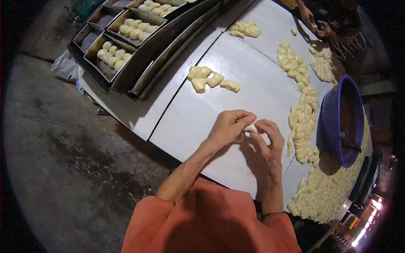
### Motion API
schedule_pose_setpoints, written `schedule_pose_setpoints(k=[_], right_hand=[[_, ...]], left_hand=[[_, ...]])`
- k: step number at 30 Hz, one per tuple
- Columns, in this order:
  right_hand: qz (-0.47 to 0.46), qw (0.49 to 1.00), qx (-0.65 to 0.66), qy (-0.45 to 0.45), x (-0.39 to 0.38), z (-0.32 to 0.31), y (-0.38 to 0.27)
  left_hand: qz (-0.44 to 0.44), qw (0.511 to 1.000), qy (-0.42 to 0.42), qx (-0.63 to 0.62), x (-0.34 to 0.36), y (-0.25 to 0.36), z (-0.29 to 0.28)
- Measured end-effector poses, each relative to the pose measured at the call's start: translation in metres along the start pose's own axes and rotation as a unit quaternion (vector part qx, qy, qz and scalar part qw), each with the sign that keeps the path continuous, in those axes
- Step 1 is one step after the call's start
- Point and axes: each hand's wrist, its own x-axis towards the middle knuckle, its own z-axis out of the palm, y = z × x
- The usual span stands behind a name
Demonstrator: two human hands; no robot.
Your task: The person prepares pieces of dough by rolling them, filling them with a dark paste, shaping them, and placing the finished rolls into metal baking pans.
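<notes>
A small pale piece of dough is held above the white tabletop, between my two hands. My left hand is closed, pinching the dough between thumb and fingers. From the other side, my right hand grips its end with curled fingers and thumb. Part of another bit of dough shows just below the left fingers, mostly hidden. Farther off on the table lies a small group of flattened dough pieces, apart from both hands.
Rectangular metal pans, several holding dough balls, stand at the far left. On the right, a long row of dough pieces runs beside a purple basin and a large dough spread. A co-worker's hands work at the far right.
</notes>
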Motion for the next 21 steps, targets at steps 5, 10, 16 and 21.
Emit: schedule_pose_setpoints(k=[5, 10, 16, 21], right_hand=[[0.260, 0.959, 0.106, -0.028, -0.009, -0.023, -0.022], [0.171, 0.970, -0.104, -0.140, -0.014, -0.018, 0.012], [0.012, 0.956, -0.265, -0.123, 0.012, -0.010, -0.003], [-0.018, 0.976, -0.202, -0.081, 0.079, 0.042, 0.011]], left_hand=[[0.019, 0.990, 0.053, 0.131, -0.009, 0.010, -0.007], [0.050, 0.970, 0.129, 0.199, -0.005, 0.016, -0.054], [0.165, 0.892, 0.200, 0.371, -0.001, 0.014, -0.080], [0.274, 0.811, 0.232, 0.461, 0.031, 0.009, -0.089]])
